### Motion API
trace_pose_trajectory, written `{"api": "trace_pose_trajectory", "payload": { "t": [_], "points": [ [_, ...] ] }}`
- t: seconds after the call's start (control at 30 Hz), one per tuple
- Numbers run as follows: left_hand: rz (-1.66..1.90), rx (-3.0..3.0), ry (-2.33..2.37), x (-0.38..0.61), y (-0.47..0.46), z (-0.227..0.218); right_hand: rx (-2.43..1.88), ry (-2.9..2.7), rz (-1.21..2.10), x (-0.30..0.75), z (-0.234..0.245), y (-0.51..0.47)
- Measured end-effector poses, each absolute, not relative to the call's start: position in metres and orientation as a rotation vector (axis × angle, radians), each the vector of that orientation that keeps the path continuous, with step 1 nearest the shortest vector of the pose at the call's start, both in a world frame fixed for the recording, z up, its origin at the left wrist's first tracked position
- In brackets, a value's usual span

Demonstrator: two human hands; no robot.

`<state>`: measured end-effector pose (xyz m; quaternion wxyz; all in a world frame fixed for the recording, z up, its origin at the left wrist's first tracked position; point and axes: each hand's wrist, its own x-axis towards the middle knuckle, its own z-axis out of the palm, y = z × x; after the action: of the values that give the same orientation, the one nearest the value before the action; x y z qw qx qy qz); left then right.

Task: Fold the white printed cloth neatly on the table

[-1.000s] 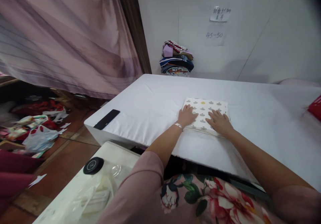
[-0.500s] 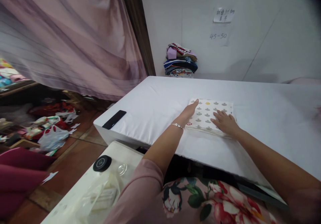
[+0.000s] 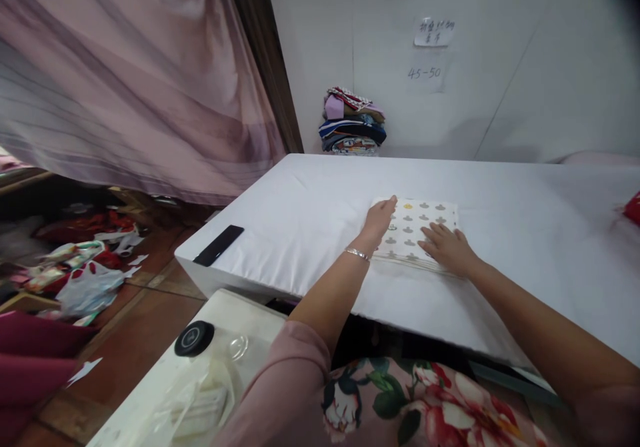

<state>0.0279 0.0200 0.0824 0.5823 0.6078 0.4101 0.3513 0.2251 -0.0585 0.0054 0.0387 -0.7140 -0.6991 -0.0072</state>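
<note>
A folded white cloth (image 3: 415,233) printed with grey shapes and a yellow one lies flat on the white-covered table (image 3: 320,213). Along its left edge rests my left hand (image 3: 379,223), fingers straight and close together, covering part of the print. The wrist above it wears a silver bracelet (image 3: 358,254). My right hand (image 3: 449,248) lies palm down with spread fingers over the cloth's near right corner. Several layers show at the near edge of the fold.
Against the wall stands a stack of folded fabrics (image 3: 353,127). A black phone-like slab (image 3: 219,245) lies at the table's left corner. Nearer, a white surface (image 3: 150,393) holds a round black object (image 3: 194,338) and a plastic bag (image 3: 200,400). A red item (image 3: 634,208) shows at far right.
The view has turned slightly right, and a red item has come in at the right edge. My left hand sits a little further over the cloth's left side. My right hand stays on the cloth.
</note>
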Motion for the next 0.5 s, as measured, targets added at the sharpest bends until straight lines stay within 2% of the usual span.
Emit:
{"api": "trace_pose_trajectory", "payload": {
  "t": [0.23,0.5],
  "points": [
    [0.758,0.710,0.606,0.028,0.030,0.089,-2.196,-2.097,-0.084,0.223,0.006,-0.064],
    [0.845,0.703,0.759,0.032,0.035,0.069,-2.212,-2.114,-0.085,0.222,0.004,-0.066]
  ]
}}
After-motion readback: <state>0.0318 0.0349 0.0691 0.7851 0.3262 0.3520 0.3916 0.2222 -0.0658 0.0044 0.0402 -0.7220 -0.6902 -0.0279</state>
